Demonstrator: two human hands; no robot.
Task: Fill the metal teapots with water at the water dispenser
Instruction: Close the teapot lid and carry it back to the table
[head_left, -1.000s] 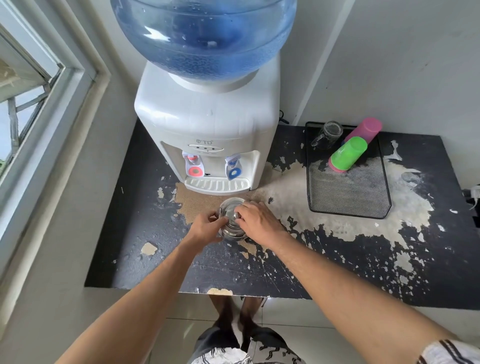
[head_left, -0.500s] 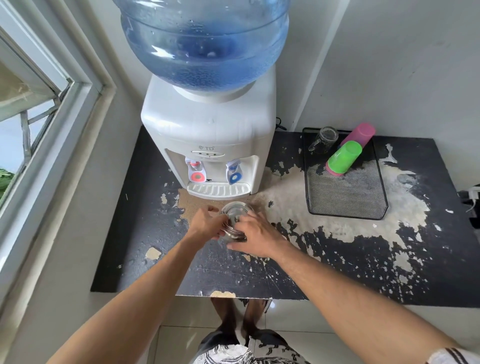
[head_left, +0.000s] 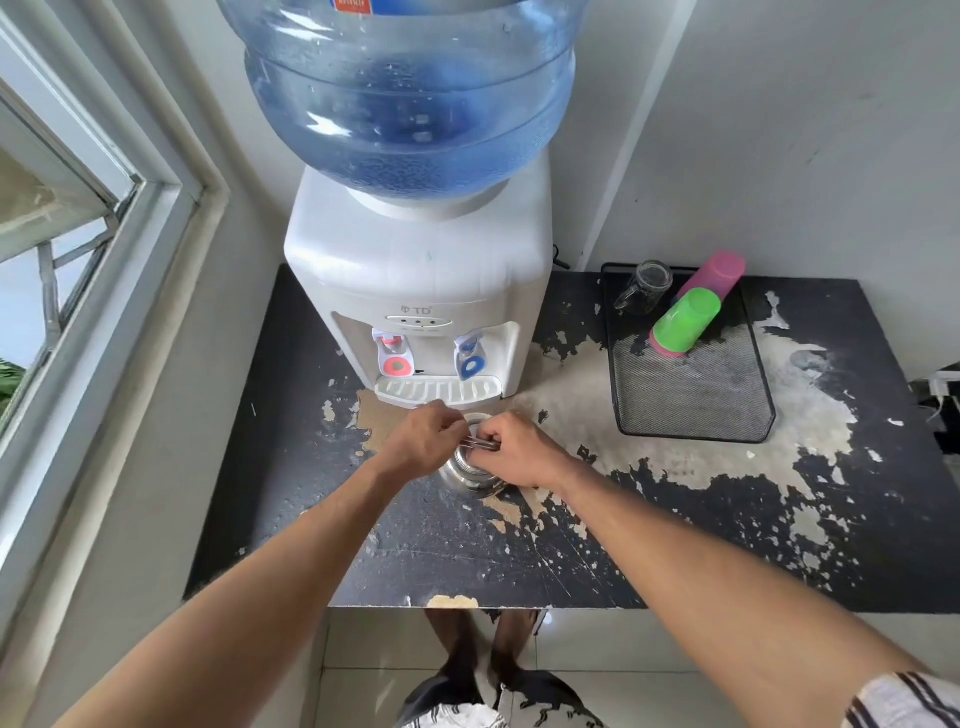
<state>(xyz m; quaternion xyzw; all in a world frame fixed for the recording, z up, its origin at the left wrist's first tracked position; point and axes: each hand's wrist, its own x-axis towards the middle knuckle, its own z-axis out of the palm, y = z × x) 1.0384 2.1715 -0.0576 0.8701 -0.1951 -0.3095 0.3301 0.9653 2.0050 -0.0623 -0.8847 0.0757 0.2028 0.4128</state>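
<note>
Both closed in over teapot (head_left: 470, 470) since before; left hand (head_left: 423, 439) and right hand (head_left: 511, 449) pinching its handle; sits on bench (head_left: 675, 519), six o'clock of dispenser (head_left: 421, 291); probably unfilled.

Dispenser (head_left: 426, 291) blocks ahead; sides seemingly free.

A green cup (head_left: 685, 322), pink cup (head_left: 719, 270) and glass mug (head_left: 647, 286) lie on a mesh tray (head_left: 696, 400).
</note>
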